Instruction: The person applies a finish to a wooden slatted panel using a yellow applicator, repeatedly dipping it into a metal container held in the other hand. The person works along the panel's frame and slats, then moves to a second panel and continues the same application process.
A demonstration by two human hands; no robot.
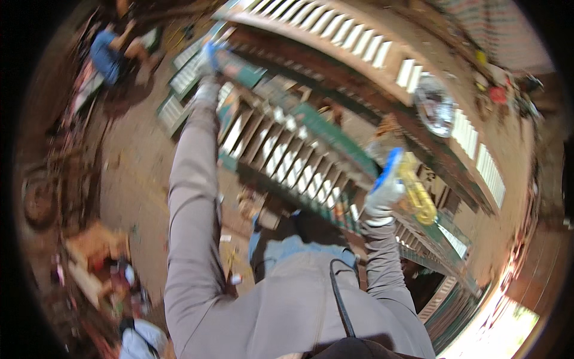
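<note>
In front of me lies a louvered wooden shutter [281, 157] with worn green paint and light showing between its slats. My left hand [209, 63], in a pale glove with blue on it, reaches to the shutter's far left end; its fingers are smeared by motion, so their grip does not show. Near the shutter's right end, my right hand [385, 190], gloved the same way, is closed on a yellow tool [418, 192] with a looped shape. Blur hides the tool's exact kind.
Beyond stands a longer slatted shutter [317, 27] with a round shiny metal dish [434, 105] against it. More shutters [439, 305] are stacked at the lower right. A person in blue [107, 54] sits far left; another person [142, 340] is at lower left, near a wooden piece [95, 245].
</note>
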